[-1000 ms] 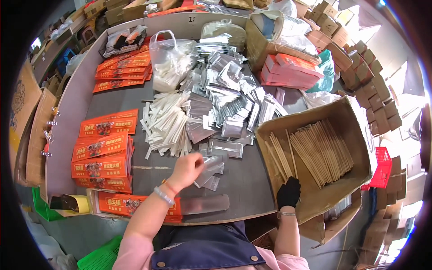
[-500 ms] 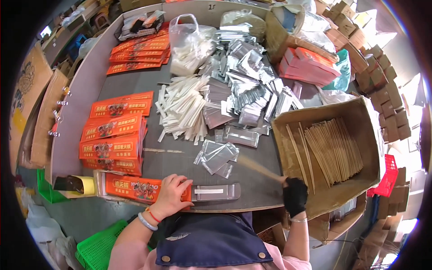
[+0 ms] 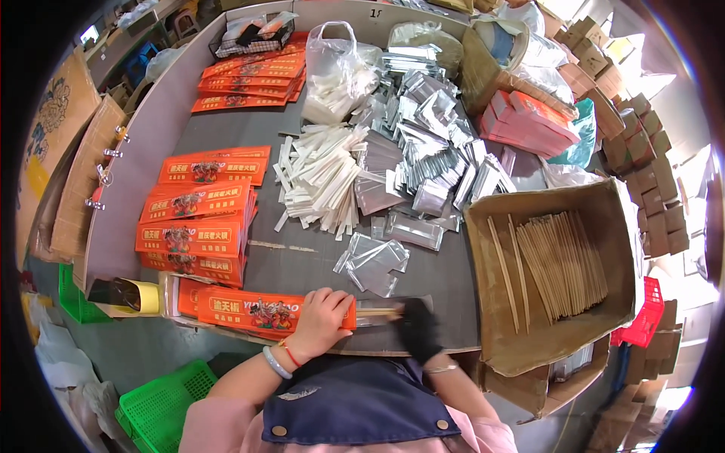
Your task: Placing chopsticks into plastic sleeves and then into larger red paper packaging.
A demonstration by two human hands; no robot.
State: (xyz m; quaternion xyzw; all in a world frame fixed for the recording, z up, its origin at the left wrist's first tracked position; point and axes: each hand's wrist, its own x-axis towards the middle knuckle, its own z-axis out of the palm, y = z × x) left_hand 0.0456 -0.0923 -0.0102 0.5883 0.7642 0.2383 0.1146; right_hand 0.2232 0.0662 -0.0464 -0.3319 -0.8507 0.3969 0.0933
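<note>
My left hand (image 3: 323, 323) grips the right end of a long orange printed sleeve (image 3: 253, 309) at the table's near edge. A clear plastic packet (image 3: 427, 301) sticks out from the sleeve's right end, partly covered by my right hand. In its black fingerless glove, my right hand (image 3: 418, 331) holds a pair of wooden chopsticks (image 3: 376, 312), whose left tips are at the sleeve's end. Whether the tips are inside is hidden. Beyond my hands lie several loose silvery-clear packets (image 3: 371, 264).
Stacked orange sleeves (image 3: 198, 204) lie on the left. White paper-wrapped strips (image 3: 321, 177) and silvery packets (image 3: 430, 143) are heaped mid-table. On the right, a cardboard box (image 3: 495, 343) holds many chopsticks. A yellow-and-black holder (image 3: 143, 296) sits at the left edge.
My right hand has moved left from the box's edge, bringing the chopsticks to the sleeve's end. My left hand and the sleeve have shifted right, covering more of the clear packet.
</note>
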